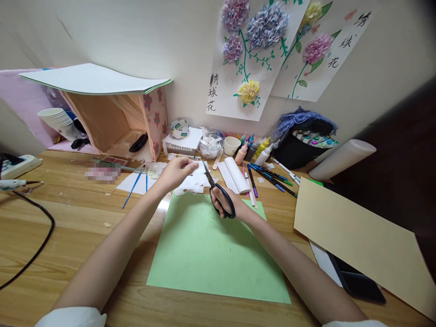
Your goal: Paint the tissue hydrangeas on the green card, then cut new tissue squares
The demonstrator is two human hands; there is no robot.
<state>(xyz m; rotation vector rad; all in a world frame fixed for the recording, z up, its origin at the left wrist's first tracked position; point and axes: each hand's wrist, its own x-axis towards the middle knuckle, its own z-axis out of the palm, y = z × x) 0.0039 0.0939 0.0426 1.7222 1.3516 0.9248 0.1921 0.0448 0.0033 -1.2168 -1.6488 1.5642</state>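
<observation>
My right hand grips black-handled scissors with fingers through the loops; the blades point up and to the left. My left hand is closed in a pinch on a small white paper piece, held just left of the blade tips. Both hands hover over the far edge of a light green paper sheet lying flat on the wooden table. Several small white paper scraps lie beneath the hands.
Markers and pens, paint bottles, a white cup and a tape roll line the back. A tan card sheet lies right. A blue brush, a black cable and a cardboard box sit left.
</observation>
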